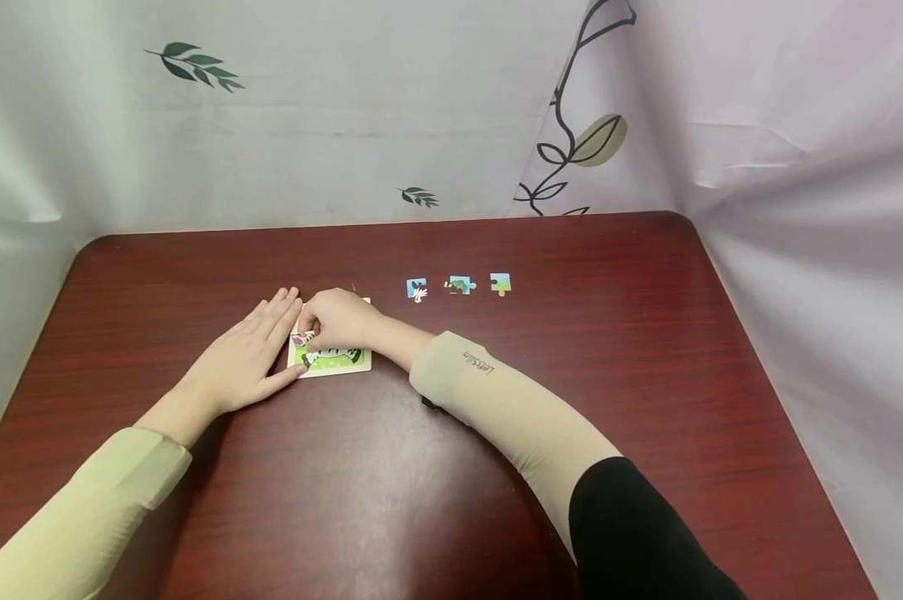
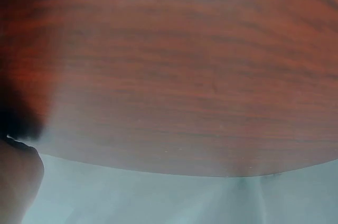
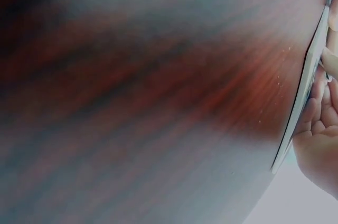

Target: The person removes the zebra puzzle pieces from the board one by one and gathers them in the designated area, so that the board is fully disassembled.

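A small puzzle board (image 1: 337,372) with a pale rim lies on the table, showing part of a black-and-white striped animal on green. My right hand (image 1: 343,318) comes over it from the right, covering its upper part. Thumb and curled fingers of that hand pinch a puzzle piece (image 1: 301,339) with white and purple on it, at the board's left side. Flat on the table, my left hand (image 1: 243,357) lies along the left edge, fingers straight and thumb tip at the lower left corner. From the side, the right wrist view shows the board's edge (image 3: 301,94) with the right hand over it.
Behind and to the right of the board, three loose puzzle pieces lie in a row: a left one (image 1: 416,288), a middle one (image 1: 461,285) and a right one (image 1: 500,283). The dark red wooden table (image 1: 436,500) is bordered by pale curtains (image 1: 331,125) with leaf prints.
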Available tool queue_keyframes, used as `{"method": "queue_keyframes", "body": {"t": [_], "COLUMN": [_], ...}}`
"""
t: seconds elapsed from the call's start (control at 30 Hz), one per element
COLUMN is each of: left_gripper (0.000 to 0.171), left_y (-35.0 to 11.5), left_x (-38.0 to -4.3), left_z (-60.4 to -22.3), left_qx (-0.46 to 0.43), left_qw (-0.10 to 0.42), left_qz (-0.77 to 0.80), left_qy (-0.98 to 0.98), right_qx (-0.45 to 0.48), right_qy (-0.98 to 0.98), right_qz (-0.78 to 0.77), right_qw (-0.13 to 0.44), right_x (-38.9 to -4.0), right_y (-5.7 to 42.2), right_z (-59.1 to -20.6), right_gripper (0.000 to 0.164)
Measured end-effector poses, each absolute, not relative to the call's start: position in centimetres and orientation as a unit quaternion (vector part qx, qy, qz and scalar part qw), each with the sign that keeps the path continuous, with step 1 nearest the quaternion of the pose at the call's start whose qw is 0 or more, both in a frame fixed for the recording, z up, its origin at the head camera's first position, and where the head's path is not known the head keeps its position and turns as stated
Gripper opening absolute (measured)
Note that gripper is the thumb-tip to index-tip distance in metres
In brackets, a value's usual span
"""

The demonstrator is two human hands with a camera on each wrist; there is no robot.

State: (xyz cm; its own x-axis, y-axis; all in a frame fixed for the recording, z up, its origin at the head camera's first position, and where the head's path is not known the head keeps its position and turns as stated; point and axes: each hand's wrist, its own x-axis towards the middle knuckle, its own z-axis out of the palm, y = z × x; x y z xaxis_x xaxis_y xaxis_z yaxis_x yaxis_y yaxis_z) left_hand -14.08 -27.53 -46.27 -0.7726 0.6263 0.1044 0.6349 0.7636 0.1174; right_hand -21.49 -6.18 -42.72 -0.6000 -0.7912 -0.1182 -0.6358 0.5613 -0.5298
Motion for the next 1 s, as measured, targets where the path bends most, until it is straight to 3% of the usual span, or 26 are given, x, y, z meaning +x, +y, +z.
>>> {"method": "queue_keyframes", "body": {"t": [1.0], "left_gripper": [0.093], "left_y": [-27.27], "left_x": [-14.09], "left_z": [-46.14], "left_qx": [-0.322], "left_qw": [0.007], "left_qz": [-0.072], "left_qy": [-0.944], "right_qx": [-0.403], "right_qy": [0.863], "right_qz": [-0.245], "right_qw": [0.183], "right_x": [-21.58], "right_y": [-5.94], "right_z": [-42.9], "right_gripper": [0.015]}}
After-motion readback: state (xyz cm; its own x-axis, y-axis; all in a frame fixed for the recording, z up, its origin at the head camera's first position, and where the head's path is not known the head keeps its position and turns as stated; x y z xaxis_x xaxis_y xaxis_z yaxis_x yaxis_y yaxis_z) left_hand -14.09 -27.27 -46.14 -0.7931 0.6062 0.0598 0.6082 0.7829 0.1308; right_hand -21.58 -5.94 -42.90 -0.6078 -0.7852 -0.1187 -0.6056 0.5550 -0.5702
